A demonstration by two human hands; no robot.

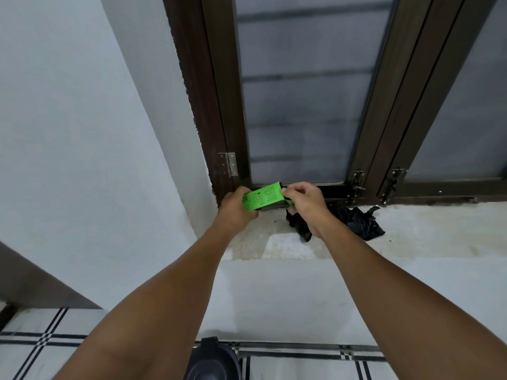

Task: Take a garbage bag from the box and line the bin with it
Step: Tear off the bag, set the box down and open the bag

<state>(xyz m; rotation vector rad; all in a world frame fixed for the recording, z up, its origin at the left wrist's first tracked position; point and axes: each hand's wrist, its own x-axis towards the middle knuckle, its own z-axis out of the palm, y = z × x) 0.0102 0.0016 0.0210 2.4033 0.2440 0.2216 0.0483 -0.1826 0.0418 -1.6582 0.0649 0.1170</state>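
A bright green box is held just above the window sill, at its left end. My left hand grips the box's left end. At the box's right end, my right hand pinches black plastic with thumb and forefinger. A black garbage bag trails from under my right hand and lies crumpled on the sill to the right. The dark bin stands on the floor at the bottom of the view, below my arms; only part of it shows.
A dark-framed window with frosted panes rises right behind the sill, with latches at its base. A pale wall closes the left side. The floor has white tiles with black stripes.
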